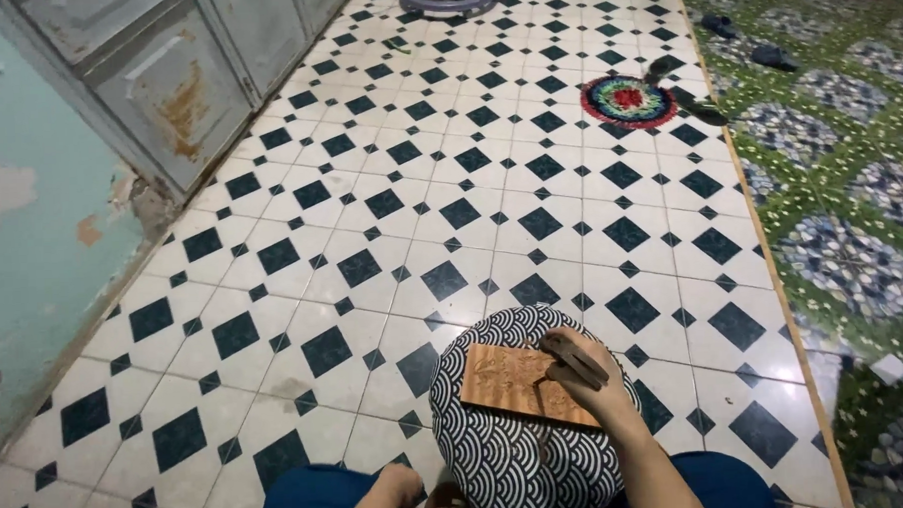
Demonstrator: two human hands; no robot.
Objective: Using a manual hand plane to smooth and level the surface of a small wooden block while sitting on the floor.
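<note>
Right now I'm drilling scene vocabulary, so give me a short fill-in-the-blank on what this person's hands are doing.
1. The wooden board lies on a patterned ____.
2. The right hand presses a dark tool against the ____.
3. The left hand is low, beside the person's blue ____.
4. The round mat lies on the ____.

Missing words: cushion; board; trousers; floor
</note>
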